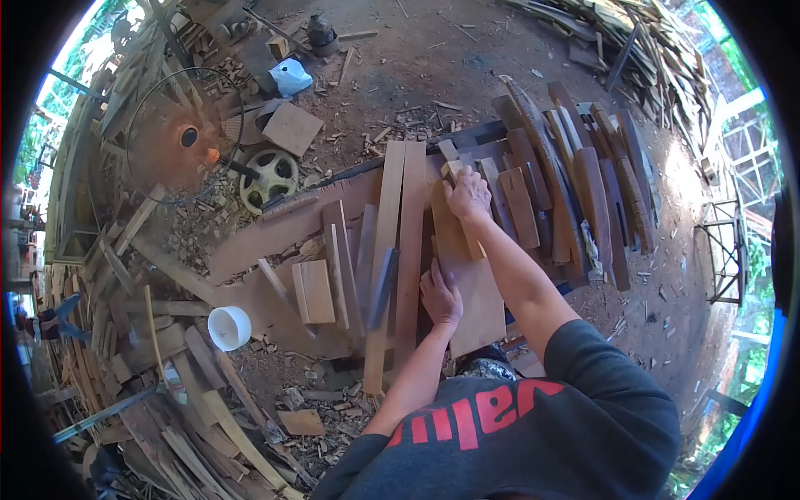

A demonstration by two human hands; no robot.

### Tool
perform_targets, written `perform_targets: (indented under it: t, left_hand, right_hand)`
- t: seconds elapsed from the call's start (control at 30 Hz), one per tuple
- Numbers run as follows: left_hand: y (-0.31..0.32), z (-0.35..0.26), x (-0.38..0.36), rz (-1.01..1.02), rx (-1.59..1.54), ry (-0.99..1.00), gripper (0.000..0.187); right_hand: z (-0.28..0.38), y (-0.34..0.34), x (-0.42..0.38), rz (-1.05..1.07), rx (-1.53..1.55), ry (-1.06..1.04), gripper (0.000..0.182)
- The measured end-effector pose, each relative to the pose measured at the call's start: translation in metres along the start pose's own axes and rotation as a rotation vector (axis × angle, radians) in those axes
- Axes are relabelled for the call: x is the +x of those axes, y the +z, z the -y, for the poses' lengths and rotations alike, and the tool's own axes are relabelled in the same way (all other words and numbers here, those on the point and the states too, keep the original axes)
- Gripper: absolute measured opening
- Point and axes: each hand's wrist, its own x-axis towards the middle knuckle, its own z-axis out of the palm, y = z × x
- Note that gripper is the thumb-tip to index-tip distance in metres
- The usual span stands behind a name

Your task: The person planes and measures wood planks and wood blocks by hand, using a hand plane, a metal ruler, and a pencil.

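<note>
My right hand (468, 195) is closed around a small wooden block (451, 168) at the far end of a wide, light-brown board (480, 307). Nearer my body, my left hand (441, 297) lies on the left edge of that board, fingers stretched out. A narrower wooden piece (448, 218) lies on the board between the hands. Just left of them run two long planks, a reddish one (410, 242) and a paler one (383, 250). A dark metal-looking bar (382, 287) rests across the paler plank.
Dark curved wood pieces (592, 183) crowd the right side of the bench. Lighter blocks (314, 292) sit at left. Beyond are a white bucket (229, 327), an orange fan (190, 137), a white plastic bag (290, 77) and scrap wood (200, 392) on the ground.
</note>
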Motion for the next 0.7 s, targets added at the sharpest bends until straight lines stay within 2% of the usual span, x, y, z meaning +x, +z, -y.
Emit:
perform_targets:
  t: [0.1, 0.17, 0.2, 0.23, 0.33, 0.37, 0.43, 0.47, 0.53, 0.6, 0.7]
  left_hand:
    - [-0.002, -0.001, -0.001, -0.005, -0.023, 0.003, 0.051]
    - [0.005, 0.006, -0.002, -0.013, -0.028, 0.010, 0.051]
    - [0.010, 0.011, -0.001, -0.030, -0.020, 0.012, 0.051]
    - [0.012, 0.012, 0.001, -0.040, -0.013, 0.007, 0.051]
    - [0.008, 0.006, 0.000, -0.034, -0.028, -0.012, 0.049]
    - [0.005, 0.004, 0.000, -0.033, -0.015, -0.021, 0.049]
    - [0.002, 0.002, 0.001, -0.015, 0.001, 0.020, 0.049]
    - [0.002, 0.003, 0.000, -0.017, 0.016, 0.016, 0.049]
    - [0.001, 0.002, 0.002, -0.021, -0.014, 0.028, 0.049]
    - [-0.003, 0.001, 0.000, -0.002, -0.015, 0.020, 0.049]
    - [-0.001, 0.001, 0.000, 0.009, -0.039, 0.013, 0.048]
  right_hand:
    - [-0.033, 0.012, -0.068, -0.120, -0.048, -0.164, 0.044]
    - [-0.044, -0.021, -0.132, 0.066, -0.004, -0.119, 0.041]
    - [-0.052, -0.022, -0.159, 0.041, -0.009, -0.138, 0.041]
    - [-0.053, -0.029, -0.172, 0.104, -0.035, -0.111, 0.040]
    - [-0.040, -0.020, -0.131, 0.052, -0.064, -0.097, 0.042]
    - [-0.032, -0.005, -0.105, -0.103, -0.041, -0.093, 0.042]
    - [-0.015, 0.003, -0.049, -0.034, -0.048, -0.079, 0.045]
    - [-0.009, 0.011, -0.023, -0.139, -0.021, -0.105, 0.045]
    - [0.005, 0.004, 0.011, -0.006, -0.009, -0.032, 0.045]
    - [0.004, 0.000, -0.001, -0.048, 0.003, -0.094, 0.046]
    - [-0.032, -0.004, -0.083, -0.019, -0.025, -0.135, 0.047]
